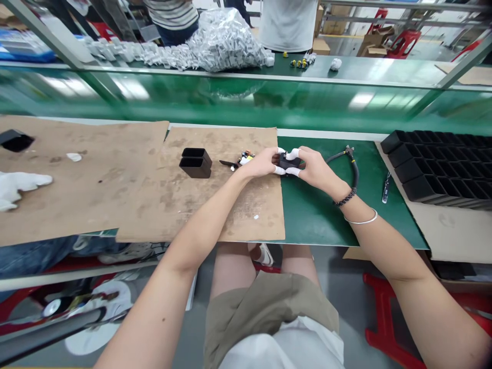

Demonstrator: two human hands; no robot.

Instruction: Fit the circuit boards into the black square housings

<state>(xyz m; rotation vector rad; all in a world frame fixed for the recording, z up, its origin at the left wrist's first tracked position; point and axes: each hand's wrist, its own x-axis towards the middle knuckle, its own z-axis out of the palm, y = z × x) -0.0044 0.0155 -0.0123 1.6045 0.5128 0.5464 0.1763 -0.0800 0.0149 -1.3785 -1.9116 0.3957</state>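
Note:
Both my hands hold one small black box-shaped part [289, 161] above the border between the cardboard and the green bench. My left hand [265, 162] grips it from the left, with white covers on some fingertips. From the right, my right hand [313, 166] closes on it, thumb and fingers also in white covers. Just left of my left hand lies a small cluster of parts [246, 158] with white, yellow and black pieces, partly hidden by the hand. Two black open-topped boxes [196, 166] stand side by side farther left on the cardboard.
Pliers with dark handles [354, 171] lie right of my hands, near a small slim tool [386, 187]. Rows of black boxes [434, 169] fill the right side. A co-worker's white-gloved hand [23, 187] rests at far left, below another black box [15, 140]. White parts [226, 41] heap behind the divider.

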